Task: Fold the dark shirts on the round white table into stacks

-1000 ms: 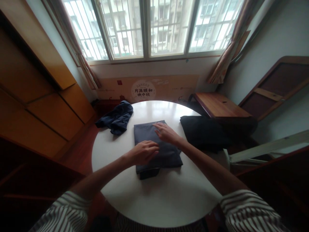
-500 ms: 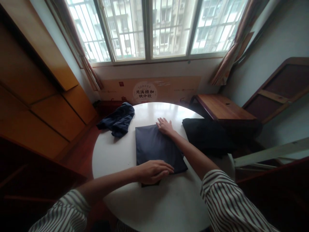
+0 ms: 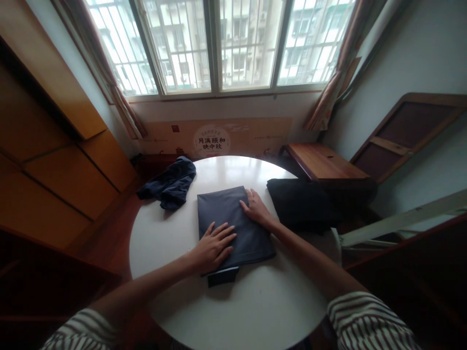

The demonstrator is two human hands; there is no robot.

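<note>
A folded dark blue-grey garment [image 3: 222, 204] lies flat on the white round table [image 3: 270, 311]. My left hand [image 3: 215, 248] rests on its lower left part, palm down with the fingers spread. Along the upper right edge, my right hand [image 3: 257, 206] lies against the cloth, its thumb on top and its other fingers partly over the side. A small dark flap with a pale stripe [image 3: 223, 276] sticks out from under the near edge.
A crumpled navy garment [image 3: 171, 184] hangs over the table's far left edge. Folded black cloth [image 3: 299, 201] lies at the right edge. Beyond stand a wooden side table [image 3: 324, 163] and a barred window [image 3: 219, 48]. Orange cabinets [image 3: 69, 170] line the left.
My left hand has moved up and left from the near edge onto the garment, fingers now spread. My right hand has slid down to the right edge. The view has shifted slightly.
</note>
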